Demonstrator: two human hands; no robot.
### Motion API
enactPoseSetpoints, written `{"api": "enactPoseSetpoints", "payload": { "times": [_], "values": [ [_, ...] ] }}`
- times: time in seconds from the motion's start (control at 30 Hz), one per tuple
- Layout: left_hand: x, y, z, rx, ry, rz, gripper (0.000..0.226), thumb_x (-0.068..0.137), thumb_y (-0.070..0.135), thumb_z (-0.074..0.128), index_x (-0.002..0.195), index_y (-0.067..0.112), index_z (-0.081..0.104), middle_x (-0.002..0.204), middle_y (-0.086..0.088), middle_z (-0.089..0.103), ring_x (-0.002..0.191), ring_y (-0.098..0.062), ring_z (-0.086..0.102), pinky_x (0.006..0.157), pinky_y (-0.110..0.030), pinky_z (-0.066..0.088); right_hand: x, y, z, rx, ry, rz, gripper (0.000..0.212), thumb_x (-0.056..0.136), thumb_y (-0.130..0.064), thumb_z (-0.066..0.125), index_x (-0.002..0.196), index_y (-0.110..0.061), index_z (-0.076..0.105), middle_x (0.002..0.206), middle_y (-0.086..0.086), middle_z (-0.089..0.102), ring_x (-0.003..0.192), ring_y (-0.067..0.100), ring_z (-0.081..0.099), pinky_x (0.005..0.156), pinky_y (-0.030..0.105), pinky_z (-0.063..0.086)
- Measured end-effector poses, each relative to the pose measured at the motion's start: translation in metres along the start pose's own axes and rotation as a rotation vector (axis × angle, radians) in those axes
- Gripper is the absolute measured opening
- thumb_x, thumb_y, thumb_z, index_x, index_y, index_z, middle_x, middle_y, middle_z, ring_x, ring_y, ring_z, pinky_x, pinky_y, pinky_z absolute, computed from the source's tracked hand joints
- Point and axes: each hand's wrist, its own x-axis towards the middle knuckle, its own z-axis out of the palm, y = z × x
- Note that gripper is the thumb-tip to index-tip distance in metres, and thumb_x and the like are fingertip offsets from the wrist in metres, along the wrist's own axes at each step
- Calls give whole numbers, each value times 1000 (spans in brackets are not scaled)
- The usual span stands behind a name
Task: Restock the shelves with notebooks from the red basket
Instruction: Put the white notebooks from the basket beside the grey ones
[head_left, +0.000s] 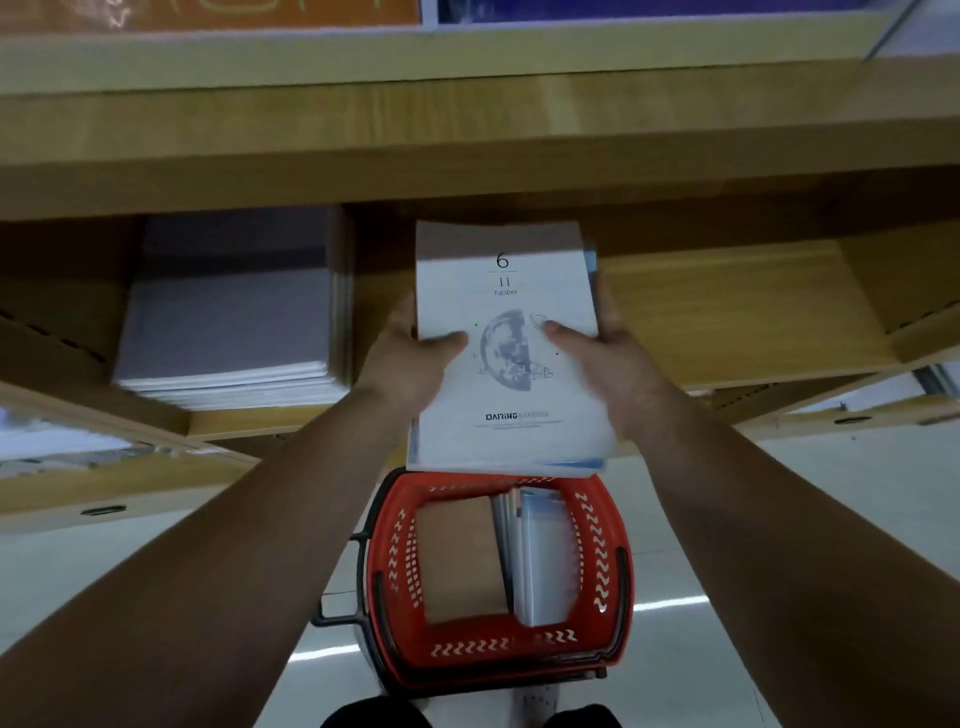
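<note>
I hold a stack of white notebooks between both hands; its top cover shows a moon drawing and the word DARING. My left hand grips the stack's left edge, thumb on the cover. My right hand grips the right edge the same way. The stack's far end reaches into the wooden shelf compartment, above the shelf board. Below, on the floor, stands the red basket with a brown notebook lying flat and several pale notebooks on edge beside it.
A pile of white notebooks fills the compartment to the left, behind a wooden divider. An upper shelf board overhangs. Lower shelf edges jut out at left and right. The floor is pale and glossy.
</note>
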Motion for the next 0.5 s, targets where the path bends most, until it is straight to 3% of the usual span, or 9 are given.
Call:
{"api": "enactPoseSetpoints", "payload": {
  "times": [0.1, 0.17, 0.27, 0.37, 0.43, 0.5],
  "values": [
    [-24, -8, -3, 100, 1, -19, 48, 95, 34, 70, 138, 45, 52, 114, 15, 70, 97, -8, 68, 83, -31, 57, -19, 15, -4, 93, 85, 69, 85, 96, -14, 73, 161, -45, 28, 127, -6, 75, 111, 21, 74, 103, 49, 57],
    [-43, -22, -3, 93, 35, -68, 48, 94, 48, 67, 138, 50, 48, 114, 16, 70, 95, -10, 70, 85, -33, 59, -34, 27, -8, 88, 92, 101, 80, 96, -20, 73, 158, -50, 32, 129, -10, 74, 114, 20, 72, 105, 50, 55],
    [-69, -42, -4, 26, 37, -149, 72, 76, 76, 58, 144, 60, 39, 115, 14, 74, 99, -17, 73, 92, -47, 59, -45, 37, -13, 52, 43, 79, 73, 98, -25, 70, 156, -53, 35, 120, -24, 74, 110, 8, 73, 95, 37, 60],
    [-82, -45, -2, -98, 31, -216, 68, 76, 65, 60, 140, 67, 40, 116, 17, 74, 106, -17, 72, 98, -51, 56, -45, 33, -12, 41, 20, 52, 69, 105, -16, 59, 160, -46, 32, 113, -31, 71, 95, -8, 72, 75, 16, 58],
    [-86, -46, -1, -138, 19, -202, 61, 81, 44, 59, 137, 65, 47, 121, 21, 72, 113, -18, 68, 103, -54, 53, -46, 30, -6, -3, 13, 20, 64, 105, -13, 56, 160, -40, 36, 116, -29, 70, 97, -10, 70, 81, 14, 56],
    [-90, -51, -1, -212, 26, -161, 63, 81, 29, 57, 137, 57, 53, 123, 19, 72, 118, -20, 66, 108, -54, 49, -44, 29, 1, -41, 28, -17, 64, 104, -14, 58, 160, -37, 37, 123, -22, 70, 107, -4, 68, 95, 21, 55]
  ]
}}
